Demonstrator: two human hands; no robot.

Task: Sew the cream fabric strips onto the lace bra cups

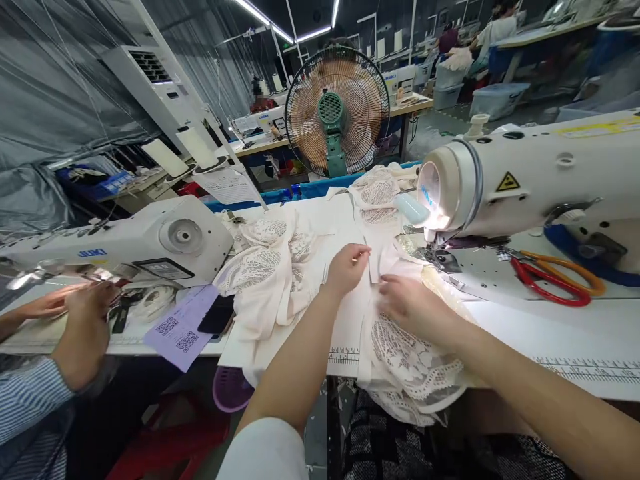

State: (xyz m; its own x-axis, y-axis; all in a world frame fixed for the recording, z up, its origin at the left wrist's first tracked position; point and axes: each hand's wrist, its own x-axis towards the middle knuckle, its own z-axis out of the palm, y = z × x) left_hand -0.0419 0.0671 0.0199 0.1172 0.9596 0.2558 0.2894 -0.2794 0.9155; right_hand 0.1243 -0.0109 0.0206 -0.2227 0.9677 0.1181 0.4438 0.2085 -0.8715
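Observation:
My left hand (349,270) is closed in a pinch above the white table, beside a pale fabric edge. What its fingers hold, if anything, I cannot make out; a thin metal tip (325,274) shows beside the wrist. My right hand (407,303), slightly blurred, has its fingers bent together on the cream fabric of a lace bra (407,350). The bra's lace part drapes over the table's front edge. Further pale fabric runs up to the needle area of the right sewing machine (540,177). Another pile of lace bras (265,267) lies left of my left hand.
Red-and-orange-handled scissors (553,283) lie under the right machine's arm. At left, a co-worker's hands (87,307) work at another sewing machine (120,243). A purple paper with codes (183,327), a dark phone (216,317), a purple basket (233,390) and a large fan (336,110) are around.

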